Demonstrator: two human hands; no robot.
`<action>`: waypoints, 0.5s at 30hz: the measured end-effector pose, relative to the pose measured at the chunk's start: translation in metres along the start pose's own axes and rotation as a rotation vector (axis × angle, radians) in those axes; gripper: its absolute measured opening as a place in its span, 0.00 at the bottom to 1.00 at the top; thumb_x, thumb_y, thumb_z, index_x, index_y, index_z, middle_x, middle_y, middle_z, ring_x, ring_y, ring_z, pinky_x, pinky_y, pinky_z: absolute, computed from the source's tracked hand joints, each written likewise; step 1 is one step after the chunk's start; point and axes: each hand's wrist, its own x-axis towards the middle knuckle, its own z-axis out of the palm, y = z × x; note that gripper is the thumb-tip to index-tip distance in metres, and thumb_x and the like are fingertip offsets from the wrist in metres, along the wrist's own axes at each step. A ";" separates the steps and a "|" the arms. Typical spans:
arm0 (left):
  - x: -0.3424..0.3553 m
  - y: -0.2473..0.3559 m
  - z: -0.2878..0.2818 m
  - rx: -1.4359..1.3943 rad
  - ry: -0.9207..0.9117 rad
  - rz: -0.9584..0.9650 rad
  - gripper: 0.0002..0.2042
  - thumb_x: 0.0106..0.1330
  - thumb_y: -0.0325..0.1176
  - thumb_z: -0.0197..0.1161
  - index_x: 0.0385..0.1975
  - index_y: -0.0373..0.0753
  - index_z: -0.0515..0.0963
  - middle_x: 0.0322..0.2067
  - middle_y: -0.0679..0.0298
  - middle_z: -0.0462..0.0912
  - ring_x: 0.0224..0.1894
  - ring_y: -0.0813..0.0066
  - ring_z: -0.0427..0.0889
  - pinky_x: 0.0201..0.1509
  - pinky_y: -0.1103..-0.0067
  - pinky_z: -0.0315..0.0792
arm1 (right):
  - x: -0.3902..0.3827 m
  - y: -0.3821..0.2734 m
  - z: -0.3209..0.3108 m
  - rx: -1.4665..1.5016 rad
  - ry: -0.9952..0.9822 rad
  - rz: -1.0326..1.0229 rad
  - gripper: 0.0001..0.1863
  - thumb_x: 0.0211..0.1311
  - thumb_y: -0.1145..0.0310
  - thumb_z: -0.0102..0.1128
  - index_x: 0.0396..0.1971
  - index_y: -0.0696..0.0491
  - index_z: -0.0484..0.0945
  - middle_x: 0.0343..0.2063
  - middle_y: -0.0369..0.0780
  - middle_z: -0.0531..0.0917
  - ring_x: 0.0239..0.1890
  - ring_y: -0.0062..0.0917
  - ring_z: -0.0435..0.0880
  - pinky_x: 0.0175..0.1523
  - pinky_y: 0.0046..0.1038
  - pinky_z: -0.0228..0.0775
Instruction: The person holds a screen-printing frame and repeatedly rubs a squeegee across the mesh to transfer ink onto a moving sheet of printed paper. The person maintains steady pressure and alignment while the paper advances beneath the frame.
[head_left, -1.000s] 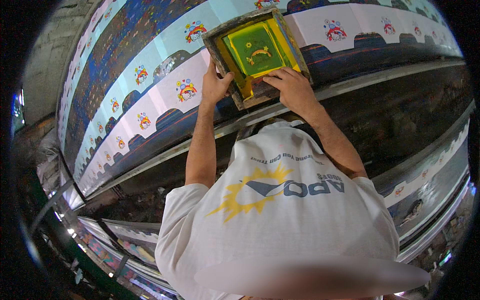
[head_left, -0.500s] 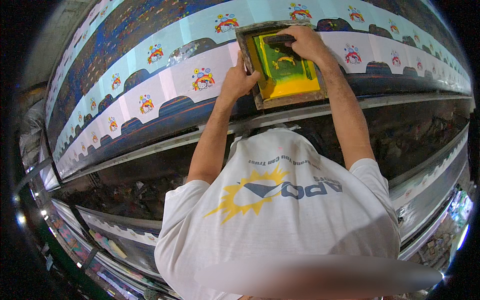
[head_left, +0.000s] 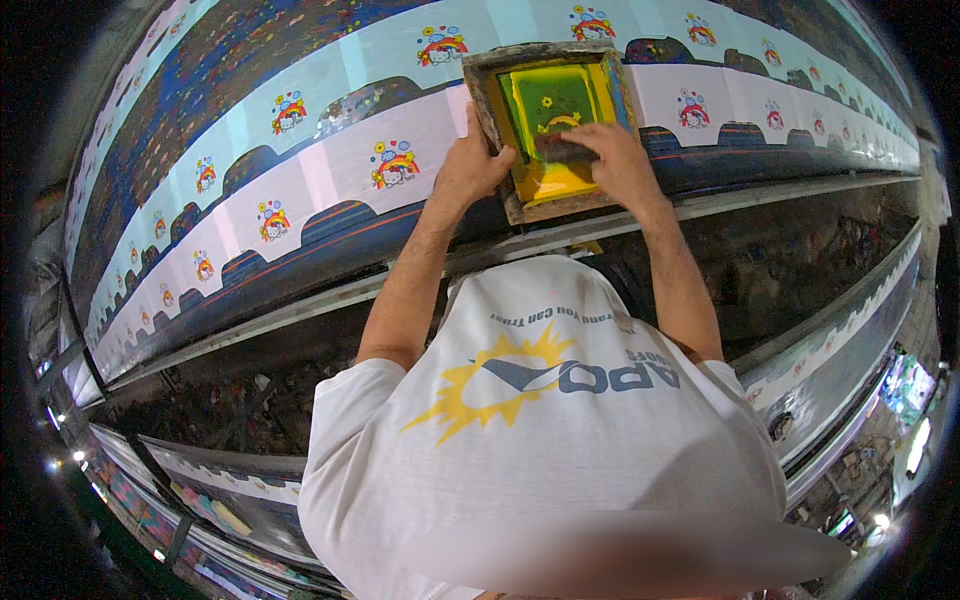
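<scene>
Wooden printing frame [head_left: 548, 128] on patterned cloth [head_left: 330, 170], left hand [head_left: 470, 168] fingers gripping its edge, right hand [head_left: 612, 160] holding squeegee [head_left: 565, 148] (inside frame)

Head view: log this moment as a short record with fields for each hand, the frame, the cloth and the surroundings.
left hand: left hand grips the left edge of the wooden screen frame
right hand: right hand presses a dark squeegee on the mesh
screen: yellow-green mesh with a small motif, frame lying flat on the cloth
cloth: long printed fabric with repeated rainbow motifs in a row, pale and blue bands
surroundings: more long tables with cloth to the right and below
clothing: white shirt with a sun graphic
</scene>
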 end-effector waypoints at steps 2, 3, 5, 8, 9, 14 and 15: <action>0.000 0.002 0.000 0.028 0.006 -0.019 0.54 0.67 0.47 0.68 0.84 0.34 0.39 0.36 0.34 0.89 0.41 0.35 0.91 0.46 0.53 0.85 | -0.025 -0.012 0.005 0.004 0.016 0.037 0.32 0.54 0.83 0.58 0.61 0.50 0.86 0.58 0.44 0.86 0.64 0.44 0.81 0.71 0.44 0.74; -0.001 0.003 0.000 0.045 0.009 -0.034 0.54 0.67 0.47 0.68 0.84 0.35 0.39 0.36 0.35 0.89 0.40 0.36 0.91 0.46 0.53 0.85 | -0.033 -0.017 0.008 0.006 0.024 0.050 0.32 0.54 0.84 0.57 0.60 0.50 0.87 0.59 0.43 0.86 0.64 0.44 0.81 0.71 0.44 0.74; -0.002 0.007 -0.004 -0.032 -0.013 -0.046 0.54 0.66 0.47 0.68 0.84 0.36 0.39 0.36 0.35 0.89 0.39 0.36 0.91 0.45 0.53 0.85 | -0.043 -0.024 0.009 0.001 0.044 0.050 0.31 0.54 0.84 0.57 0.60 0.50 0.87 0.58 0.42 0.86 0.64 0.43 0.81 0.71 0.43 0.74; -0.006 0.011 -0.009 -0.065 -0.010 0.017 0.54 0.66 0.46 0.69 0.83 0.30 0.40 0.31 0.38 0.89 0.33 0.41 0.91 0.40 0.56 0.86 | -0.045 -0.024 0.009 0.039 0.054 0.056 0.34 0.52 0.87 0.55 0.61 0.50 0.86 0.60 0.41 0.85 0.65 0.41 0.80 0.73 0.42 0.74; -0.006 0.013 -0.010 -0.063 -0.003 0.051 0.54 0.66 0.46 0.70 0.82 0.26 0.41 0.28 0.39 0.88 0.30 0.44 0.92 0.39 0.57 0.86 | -0.045 -0.022 0.007 0.041 0.063 0.037 0.33 0.52 0.86 0.56 0.60 0.50 0.87 0.60 0.40 0.85 0.65 0.39 0.80 0.71 0.41 0.75; -0.004 0.034 0.013 0.023 0.131 0.117 0.54 0.65 0.43 0.70 0.82 0.25 0.41 0.26 0.42 0.87 0.28 0.45 0.90 0.34 0.58 0.83 | -0.058 0.004 -0.006 0.044 0.104 0.014 0.32 0.54 0.86 0.57 0.59 0.49 0.87 0.59 0.37 0.86 0.63 0.37 0.81 0.70 0.40 0.76; -0.002 0.042 0.021 0.018 0.132 0.134 0.54 0.65 0.42 0.70 0.82 0.25 0.42 0.26 0.42 0.87 0.28 0.45 0.90 0.34 0.58 0.83 | -0.063 0.015 -0.011 0.043 0.123 0.000 0.32 0.53 0.87 0.57 0.60 0.49 0.87 0.59 0.37 0.86 0.63 0.37 0.81 0.71 0.40 0.76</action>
